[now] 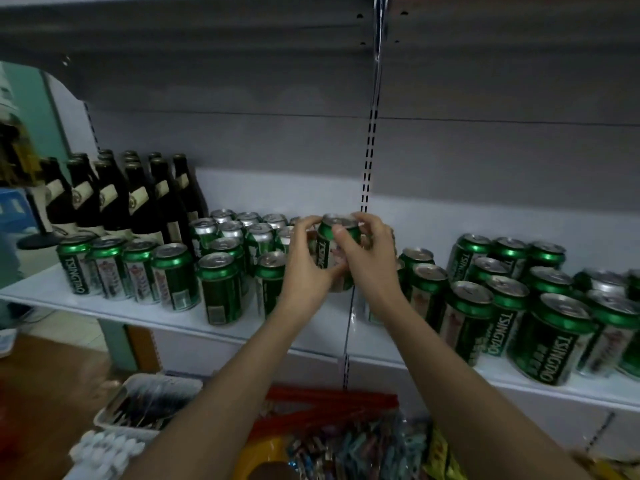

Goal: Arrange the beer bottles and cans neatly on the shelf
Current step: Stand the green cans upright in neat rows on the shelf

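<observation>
Green aluminium marks the can (333,252) gripped between both hands near the middle of the white shelf (145,315), among other cans: the left hand (306,263) wraps its left side, the right hand (369,258) curls over the rim and right side. It stands upright, long axis vertical, silver top upward, label facing the camera. Probably full, so fairly heavy, with thin walls that dent and smooth sides; holding mid-body suits it.

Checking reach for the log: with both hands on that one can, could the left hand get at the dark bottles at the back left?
Probably not directly. The left hand grips the can, and rows of cans stand before the bottles; reaching over them looks possible.
</observation>
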